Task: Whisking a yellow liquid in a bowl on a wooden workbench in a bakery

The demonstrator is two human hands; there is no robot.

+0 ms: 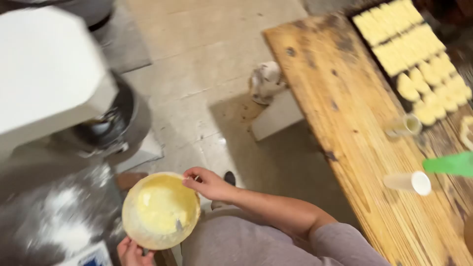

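Two hands hold a round yellow bowl [161, 210] low in front of the person, over the floor [207, 64] beside a big mixer [54, 98]. Right hand [208, 183] grips the bowl's upper rim, fingers curled over the edge; left hand [130, 251] clasps the lower rim from beneath, only partly in view. Inside the bowl lies a smear of pale yellow batter. Flour dusts the grey metal surface [54, 221] to the left. Off to the right stands a wooden table [345, 123] carrying a dark tray [359, 10] of pale dough pieces [419, 54], two white cups lying on their sides [408, 182], and a green tool [451, 164], well apart from the bowl.
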